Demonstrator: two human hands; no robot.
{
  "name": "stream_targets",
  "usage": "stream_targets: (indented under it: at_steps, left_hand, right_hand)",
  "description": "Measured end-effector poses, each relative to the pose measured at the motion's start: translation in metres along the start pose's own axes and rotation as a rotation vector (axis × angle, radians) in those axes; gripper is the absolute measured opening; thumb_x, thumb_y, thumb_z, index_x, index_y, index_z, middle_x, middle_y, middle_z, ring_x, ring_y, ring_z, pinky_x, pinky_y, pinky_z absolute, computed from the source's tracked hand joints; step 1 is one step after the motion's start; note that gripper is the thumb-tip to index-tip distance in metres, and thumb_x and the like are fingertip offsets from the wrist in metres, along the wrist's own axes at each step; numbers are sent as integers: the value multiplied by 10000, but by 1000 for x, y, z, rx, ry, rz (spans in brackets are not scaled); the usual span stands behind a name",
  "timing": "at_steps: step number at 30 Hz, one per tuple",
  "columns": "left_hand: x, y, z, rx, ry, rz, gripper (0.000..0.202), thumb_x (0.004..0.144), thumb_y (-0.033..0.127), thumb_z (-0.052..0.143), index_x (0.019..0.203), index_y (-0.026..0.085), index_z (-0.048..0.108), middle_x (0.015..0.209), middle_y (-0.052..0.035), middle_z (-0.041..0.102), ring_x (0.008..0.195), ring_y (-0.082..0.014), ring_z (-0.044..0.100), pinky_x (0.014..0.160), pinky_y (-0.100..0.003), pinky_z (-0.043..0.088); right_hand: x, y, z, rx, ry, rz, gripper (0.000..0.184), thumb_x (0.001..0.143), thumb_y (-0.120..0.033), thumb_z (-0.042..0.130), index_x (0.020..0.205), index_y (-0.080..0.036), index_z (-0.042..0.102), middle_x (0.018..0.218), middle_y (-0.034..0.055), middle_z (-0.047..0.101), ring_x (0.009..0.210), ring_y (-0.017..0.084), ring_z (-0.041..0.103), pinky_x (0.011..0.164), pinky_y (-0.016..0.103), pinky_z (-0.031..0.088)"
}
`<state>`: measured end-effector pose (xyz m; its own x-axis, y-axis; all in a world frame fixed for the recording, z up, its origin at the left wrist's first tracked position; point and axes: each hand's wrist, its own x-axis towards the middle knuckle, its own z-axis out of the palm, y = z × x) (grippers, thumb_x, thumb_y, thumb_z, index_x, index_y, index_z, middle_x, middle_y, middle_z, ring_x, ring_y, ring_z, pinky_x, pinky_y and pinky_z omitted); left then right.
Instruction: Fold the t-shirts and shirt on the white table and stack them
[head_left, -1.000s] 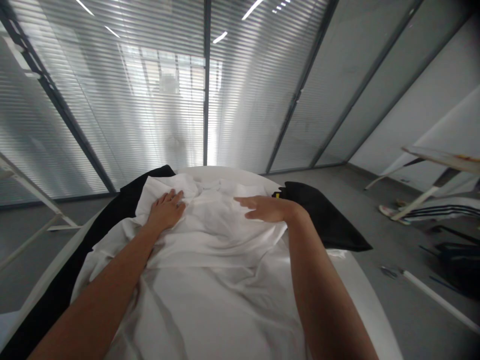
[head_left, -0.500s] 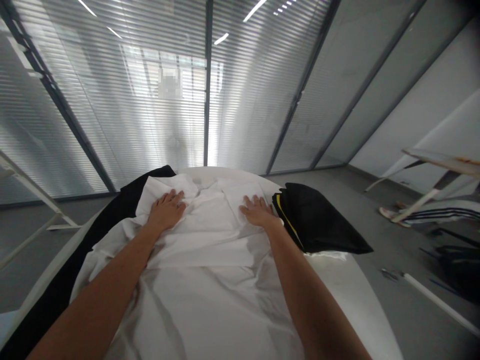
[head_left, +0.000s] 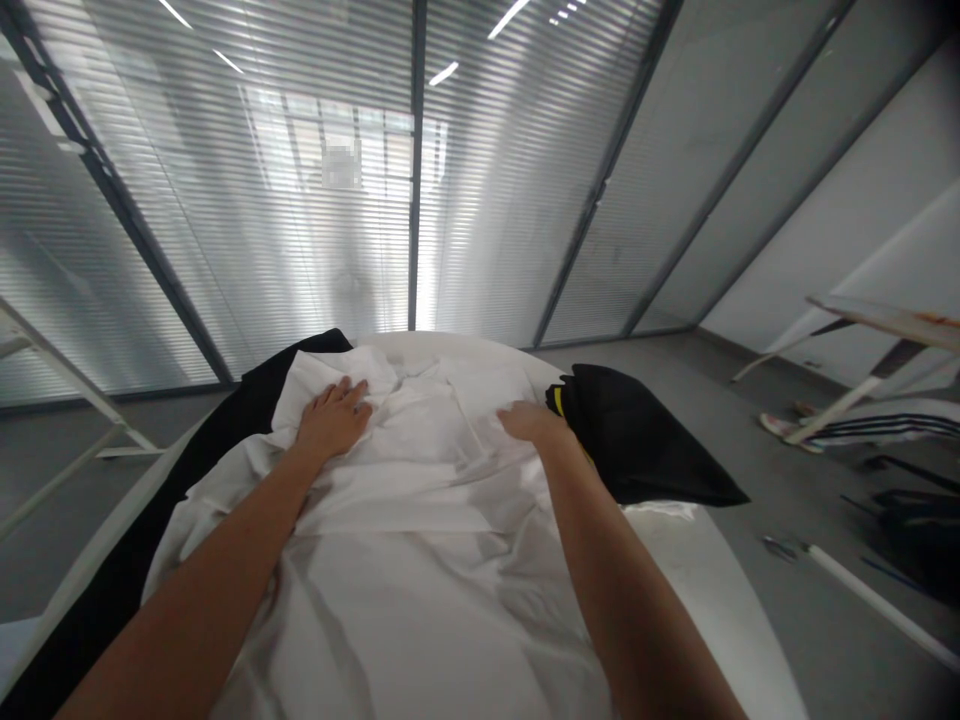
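A creased white garment [head_left: 420, 500] is spread over a white round-edged table [head_left: 720, 600], its top end bunched in folds near the far edge. On its upper left part rests my left hand [head_left: 334, 418], flat with the fingers spread. My right hand [head_left: 529, 420] is at the garment's upper right edge, fingers curled in and closed on the fabric; the fingertips are partly hidden. Just right of that hand lies a folded black cloth [head_left: 645, 440] with a yellow strip, on top of something white.
Black fabric [head_left: 90, 590] runs along the table's left side. Glass panels with blinds [head_left: 345, 200] stand beyond the table. At right are another table [head_left: 885, 315], a person's striped trouser leg [head_left: 885, 425], a dark bag [head_left: 915, 535] and a white pole [head_left: 877, 600] on the floor.
My right hand has gone from lying flat with spread fingers to curled on the garment, slightly farther right, and the fabric there is pulled into creases. My left hand stays put.
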<state>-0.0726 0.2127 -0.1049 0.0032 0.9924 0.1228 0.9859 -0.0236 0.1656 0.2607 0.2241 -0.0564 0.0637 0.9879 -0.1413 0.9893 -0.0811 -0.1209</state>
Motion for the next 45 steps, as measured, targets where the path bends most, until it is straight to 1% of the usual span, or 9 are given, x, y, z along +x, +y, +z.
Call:
stream_targets:
  at_steps: [5,11,14,20,28,37,41,43,45]
  left_hand:
    - [0,-2,1,-10,2,6,590,948,469,305,1496,256,342,1575,-122,272,1405,-342,313,1107,-541,276]
    - [0,-2,3,-13,1,3,590,951,470,299,1496,250,341,1576,-123,268,1410,-326,309,1117,-525,261]
    - [0,-2,3,-15,14,8,588,950,464,306,1495,247,346,1573,-126,276,1405,-329,315,1114,-525,266]
    - [0,-3,4,-30,27,15,580,947,452,327,1489,248,359,1566,-124,292,1398,-338,323,1108,-536,271]
    - [1,-3,4,-47,15,4,588,945,467,313,1494,259,346,1574,-123,275,1405,-341,307,1104,-550,260]
    - [1,3,-1,-75,116,-29,536,901,435,419,1407,272,480,1515,-109,392,1343,-343,386,1083,-550,286]
    - [0,27,-16,-331,296,-11,433,868,348,446,1235,214,632,1221,-118,638,1150,-292,548,1008,-459,392]
    - [-3,45,-24,-623,206,36,433,894,362,395,1207,184,637,983,-99,700,931,-229,629,882,-381,473]
    - [-8,61,-30,-931,-21,65,507,922,435,353,1304,176,562,850,-75,698,725,-183,636,698,-316,503]
  right_hand:
    - [-1,8,-21,-134,-110,70,472,932,-375,417,1208,-71,649,1165,244,656,1108,303,628,899,400,483]
    - [-4,18,-34,-191,-164,-166,286,827,-112,535,1038,-73,722,1126,232,680,1126,307,615,981,417,436]
    - [-8,15,-39,-176,-167,-263,336,796,-28,520,1050,-102,726,1164,181,682,1192,271,578,1045,382,393]
    - [-17,15,-51,-21,-101,-357,560,916,-205,450,1469,-132,397,1422,107,515,1270,211,520,1040,282,402]
    - [-11,35,-51,45,-125,-304,590,847,-159,510,1430,-86,456,1442,156,468,1345,264,436,1121,346,329]
    - [-22,11,-55,293,-160,-681,769,802,-236,564,1515,-154,286,1585,73,209,1458,221,204,1195,370,150]
    - [-24,-15,-49,259,-187,-733,779,772,-134,508,1513,-95,271,1584,122,182,1468,222,166,1202,388,123]
    - [-28,-29,-45,253,-194,-769,774,767,-101,481,1509,-65,265,1586,142,170,1472,215,143,1205,378,122]
    - [-35,-43,-42,249,-186,-813,766,768,-76,460,1506,-43,255,1588,162,155,1476,209,120,1204,375,128]
